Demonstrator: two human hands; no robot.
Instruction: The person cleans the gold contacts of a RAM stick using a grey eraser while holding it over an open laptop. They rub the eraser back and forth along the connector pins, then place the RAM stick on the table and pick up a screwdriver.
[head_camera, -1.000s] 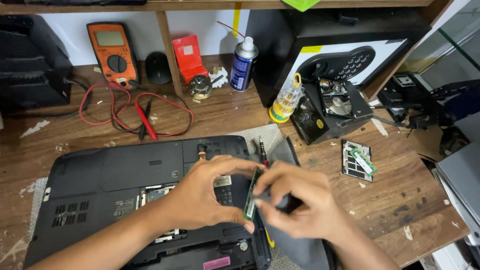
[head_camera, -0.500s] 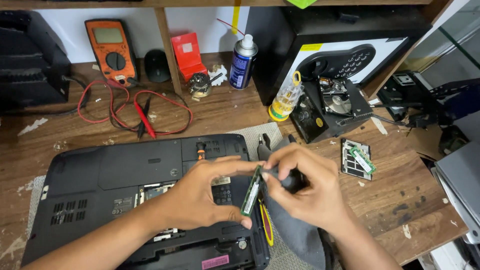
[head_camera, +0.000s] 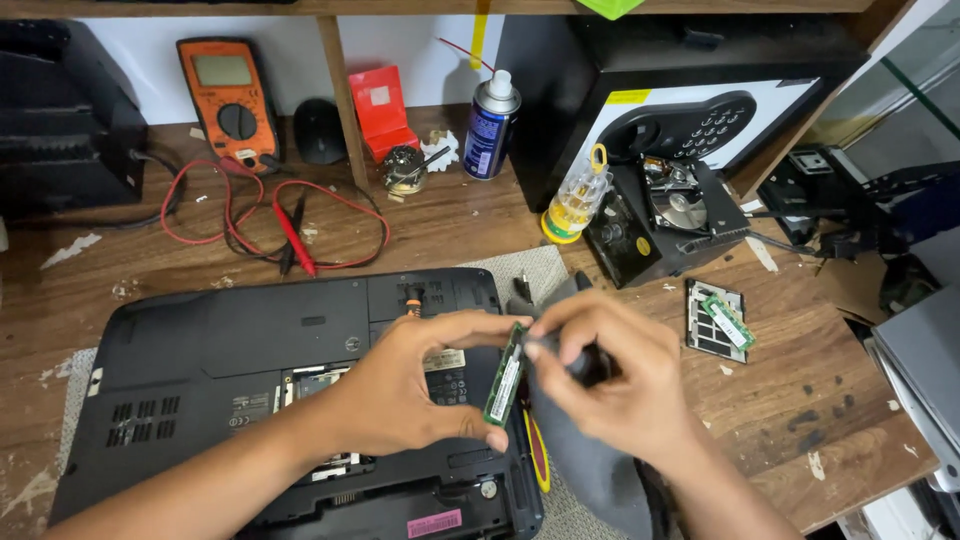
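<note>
The brown wooden surface (head_camera: 420, 235) fills most of the frame and looks scratched and crowded, so there is little free room. In the lower left lies the big black laptop turned upside down (head_camera: 230, 350), with a panel off so its insides show. A black box with a grey keypad front (head_camera: 690, 110) stands in the upper right, and an orange meter with red and black wires (head_camera: 225, 95) sits in the upper left. A blue spray can (head_camera: 490, 125) stands in the upper middle. Near the centre, the left hand (head_camera: 410, 385) holds the thin green memory stick (head_camera: 504, 375) upright above the laptop, its fingers (head_camera: 490, 325) pinched shut on the top and bottom edges. The right hand (head_camera: 610, 380) is closed around a small dark thing that I cannot make out, and its fingertips touch the stick's top end, with a grey cloth (head_camera: 590, 470) under it. The stick is probably very light, stiff and easy to break, so the bare edges look like the best place to hold it. Another small green stick (head_camera: 728, 320) lies at the right on a little black tray.
</note>
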